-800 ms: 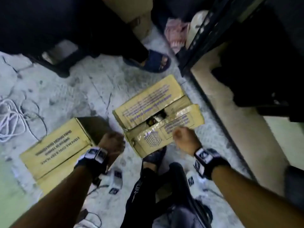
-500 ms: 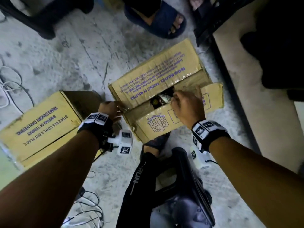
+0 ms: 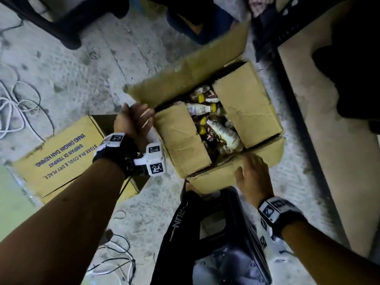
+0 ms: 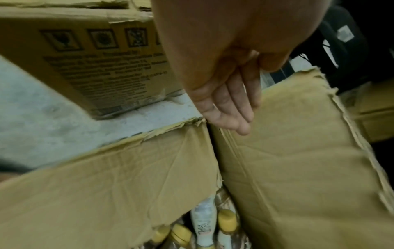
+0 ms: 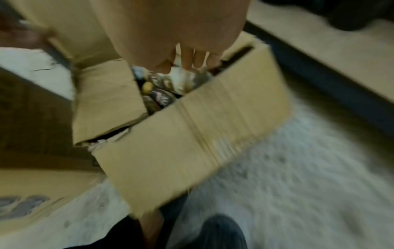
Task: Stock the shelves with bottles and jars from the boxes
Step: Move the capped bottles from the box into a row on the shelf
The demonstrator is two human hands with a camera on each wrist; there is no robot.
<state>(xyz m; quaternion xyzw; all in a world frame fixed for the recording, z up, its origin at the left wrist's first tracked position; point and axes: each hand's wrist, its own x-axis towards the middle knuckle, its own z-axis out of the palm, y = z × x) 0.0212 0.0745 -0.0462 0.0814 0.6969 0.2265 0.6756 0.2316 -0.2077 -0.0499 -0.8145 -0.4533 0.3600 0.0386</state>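
Floor holds open carton | bottles lie loose inside, light, slick plastic; grip mid-body below yellow cap | left hand straight fingers press the far flap back | right hand relaxed fingers on the near flap, holding nothing

Tan-brown cardboard is shown on the opened box, its flaps plain and unprinted inside. Yellow caps and brown-and-white labels are seen on the bottles within. A second, yellower box is printed with purple lettering on top and dark handling symbols on its side. Pale grey, speckled concrete is seen on the floor, crossed by white cables. Black wristbands are fitted with black-and-white square markers.
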